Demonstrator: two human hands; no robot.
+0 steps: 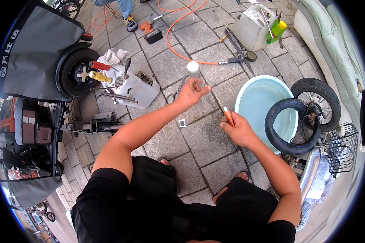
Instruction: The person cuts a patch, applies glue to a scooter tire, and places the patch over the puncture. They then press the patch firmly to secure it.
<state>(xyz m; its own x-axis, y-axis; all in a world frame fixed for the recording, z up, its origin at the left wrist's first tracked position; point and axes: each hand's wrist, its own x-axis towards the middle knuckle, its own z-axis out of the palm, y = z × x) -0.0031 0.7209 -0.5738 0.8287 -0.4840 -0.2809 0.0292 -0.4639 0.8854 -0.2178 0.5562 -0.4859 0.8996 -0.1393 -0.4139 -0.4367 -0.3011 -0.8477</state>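
Observation:
My left hand (194,93) hovers over the paving with fingers loosely curled, thumb apart from index, nothing visible between them. Just above it stands a small white-capped cylindrical container (193,68). My right hand (236,130) grips an orange tube with a white tip (228,116), held upright beside the rim of a pale blue water basin (241,97). A black inner tube (273,133) rests over the basin's right side. A small square with a dark round patch (182,123) lies on the paving between and below my hands.
A white jug with tools (142,95) and a covered scooter (36,48) are left. A drill (150,32), orange hose (176,54), pliers (241,56) and another jug (249,30) lie ahead. A wheel (328,101) and wire basket (340,150) are right. Another person's leg (125,14) shows above.

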